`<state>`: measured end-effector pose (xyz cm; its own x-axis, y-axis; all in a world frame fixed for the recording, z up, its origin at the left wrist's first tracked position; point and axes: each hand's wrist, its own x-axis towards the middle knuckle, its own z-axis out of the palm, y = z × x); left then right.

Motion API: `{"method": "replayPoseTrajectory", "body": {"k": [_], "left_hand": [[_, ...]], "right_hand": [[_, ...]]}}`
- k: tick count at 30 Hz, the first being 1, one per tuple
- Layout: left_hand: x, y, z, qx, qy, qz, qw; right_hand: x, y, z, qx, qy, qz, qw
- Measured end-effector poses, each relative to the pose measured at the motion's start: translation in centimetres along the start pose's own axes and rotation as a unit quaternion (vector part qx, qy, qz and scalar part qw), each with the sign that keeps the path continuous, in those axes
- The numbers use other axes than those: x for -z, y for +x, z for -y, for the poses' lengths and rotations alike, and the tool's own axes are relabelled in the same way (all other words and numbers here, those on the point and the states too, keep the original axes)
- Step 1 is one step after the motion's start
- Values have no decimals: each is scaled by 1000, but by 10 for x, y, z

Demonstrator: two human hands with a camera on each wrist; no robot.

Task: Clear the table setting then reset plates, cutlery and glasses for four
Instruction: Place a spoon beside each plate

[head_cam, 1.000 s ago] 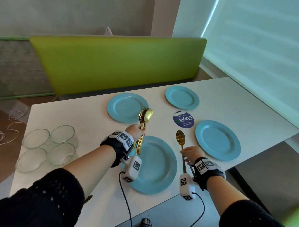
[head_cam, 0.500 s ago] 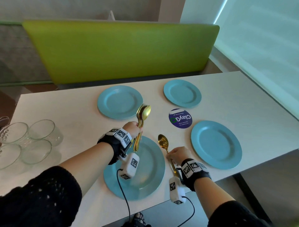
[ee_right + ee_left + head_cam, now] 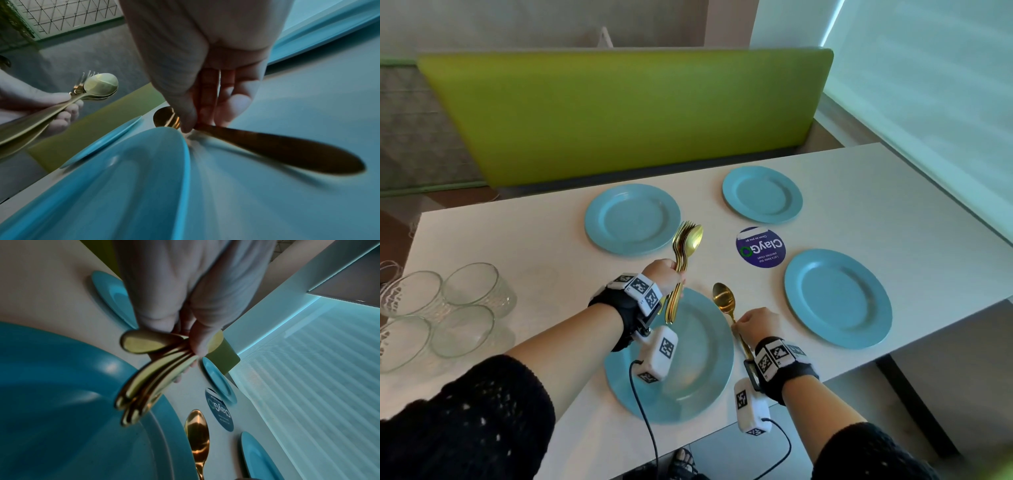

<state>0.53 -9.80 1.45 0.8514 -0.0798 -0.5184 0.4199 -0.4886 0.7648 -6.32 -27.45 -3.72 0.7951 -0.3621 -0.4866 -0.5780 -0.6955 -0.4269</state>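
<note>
Several blue plates lie on the white table [image 3: 517, 246]: a near plate [image 3: 698, 370], a right plate [image 3: 837, 298], a far left plate [image 3: 632, 219] and a far right plate [image 3: 762, 194]. My left hand [image 3: 666, 274] grips a bundle of gold spoons and forks [image 3: 686, 246] upright over the near plate's far rim; the bundle's handles [image 3: 139, 389] show in the left wrist view. My right hand [image 3: 753, 323] pinches the handle of a single gold spoon [image 3: 725, 299], low at the near plate's right rim, its handle [image 3: 287, 151] just above the table.
Several clear glass bowls [image 3: 441, 308] cluster at the table's left end. A round dark blue sticker [image 3: 761, 246] lies between the plates. A green bench back [image 3: 626, 116] runs behind the table, and the table's near edge [image 3: 688, 442] is close to my body.
My right hand has brought the single spoon down and leftward to the right rim of the near plate. The left hand keeps the cutlery bundle over the plate.
</note>
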Motion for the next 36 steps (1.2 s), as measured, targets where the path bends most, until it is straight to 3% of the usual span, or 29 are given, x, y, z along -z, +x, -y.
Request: {"method": "replayPoseTrajectory", "body": {"k": [15, 23, 30, 36], "left_hand": [[12, -7, 4, -17, 26, 12, 999], [-1, -5, -20, -37, -12, 68, 997], [-26, -11, -46, -88, 16, 141, 986], [-58, -5, -63, -107, 1, 197, 975]], "right_hand": [[-2, -1, -1, 3, -6, -37, 999], [37, -10, 38, 51, 125, -21, 991], [56, -22, 54, 46, 308, 29, 950], [76, -11, 30, 21, 384, -26, 923]]}}
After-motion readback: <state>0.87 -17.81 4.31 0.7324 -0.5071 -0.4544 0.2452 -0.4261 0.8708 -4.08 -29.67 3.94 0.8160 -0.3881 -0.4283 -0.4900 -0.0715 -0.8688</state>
